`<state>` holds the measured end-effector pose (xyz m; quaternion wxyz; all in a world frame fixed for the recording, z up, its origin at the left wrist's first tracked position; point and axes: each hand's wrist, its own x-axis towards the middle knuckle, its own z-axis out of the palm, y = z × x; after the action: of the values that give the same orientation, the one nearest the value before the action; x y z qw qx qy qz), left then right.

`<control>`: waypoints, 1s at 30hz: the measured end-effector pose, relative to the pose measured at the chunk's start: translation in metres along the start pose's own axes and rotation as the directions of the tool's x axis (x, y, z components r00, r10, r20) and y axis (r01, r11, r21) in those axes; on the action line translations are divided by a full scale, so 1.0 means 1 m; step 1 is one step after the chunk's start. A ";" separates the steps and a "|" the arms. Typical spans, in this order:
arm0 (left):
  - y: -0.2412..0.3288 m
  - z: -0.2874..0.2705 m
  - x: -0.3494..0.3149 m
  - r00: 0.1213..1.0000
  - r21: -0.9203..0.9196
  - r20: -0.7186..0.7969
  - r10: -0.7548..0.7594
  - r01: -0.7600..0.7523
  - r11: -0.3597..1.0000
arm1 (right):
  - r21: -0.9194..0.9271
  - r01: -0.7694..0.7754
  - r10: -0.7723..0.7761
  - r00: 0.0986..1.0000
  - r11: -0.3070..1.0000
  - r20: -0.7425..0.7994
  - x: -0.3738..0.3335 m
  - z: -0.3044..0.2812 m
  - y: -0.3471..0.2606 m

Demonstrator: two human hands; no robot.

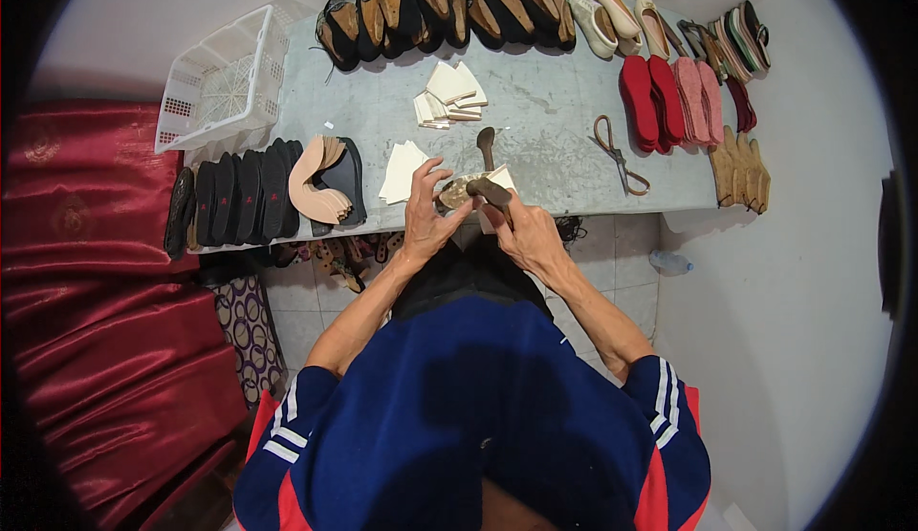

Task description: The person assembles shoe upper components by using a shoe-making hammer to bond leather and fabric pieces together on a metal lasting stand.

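Note:
At the table's near edge, my left hand (426, 215) curves its fingers and thumb around a mottled, pale sole-shaped piece (455, 192). What lies beneath that piece is hidden. My right hand (528, 234) is closed on a hammer (491, 192) whose dark, worn head lies over the piece's right end; the handle is mostly hidden by my fingers. Just beyond, a dark metal shoe anvil (486, 146) stands up with a rounded tip. White cut pieces (402, 171) lie to the left of my hands, and another white piece (501, 178) shows beside the hammer head.
More white pieces (451, 91) lie farther back, with scissors (618, 156) to the right. Shoes (435, 5) line the far edge; red insoles (639, 100) sit at right. Black soles (251, 191), beige curved pieces (320, 182) and a white basket (225, 77) stand at left.

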<state>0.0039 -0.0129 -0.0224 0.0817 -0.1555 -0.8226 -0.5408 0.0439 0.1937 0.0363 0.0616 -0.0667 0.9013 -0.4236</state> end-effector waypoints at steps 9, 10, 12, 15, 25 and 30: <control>-0.005 -0.003 0.000 0.993 0.052 0.076 -0.095 0.091 0.994 | 0.010 -0.038 0.039 0.978 0.999 -0.204 0.001 0.002 0.011; -0.008 -0.005 0.002 0.994 0.056 0.070 -0.090 0.086 0.995 | 0.021 -0.139 0.140 0.959 0.990 -0.247 0.001 -0.005 0.019; -0.010 -0.006 0.005 0.969 -0.097 0.125 -0.215 0.227 0.969 | -0.041 -0.248 0.219 0.913 0.968 -0.345 0.011 -0.020 0.037; -0.023 -0.011 0.012 0.956 -0.196 0.146 -0.253 0.279 0.940 | -0.187 -0.292 0.198 0.894 0.938 -0.401 0.021 -0.027 0.092; -0.050 -0.029 0.104 0.705 -0.717 0.149 -0.693 0.560 0.416 | -0.445 -0.387 0.235 0.903 0.808 -0.358 0.014 0.005 0.205; -0.098 -0.009 0.155 0.705 -0.596 0.128 -0.697 0.616 0.515 | -0.407 -0.396 0.191 0.868 0.823 -0.458 0.034 -0.001 0.186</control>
<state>-0.1756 -0.0316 -0.0565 -0.1301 0.1853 -0.5969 -0.7697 -0.0025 0.3059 -0.1085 -0.0756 0.1499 0.9708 -0.1713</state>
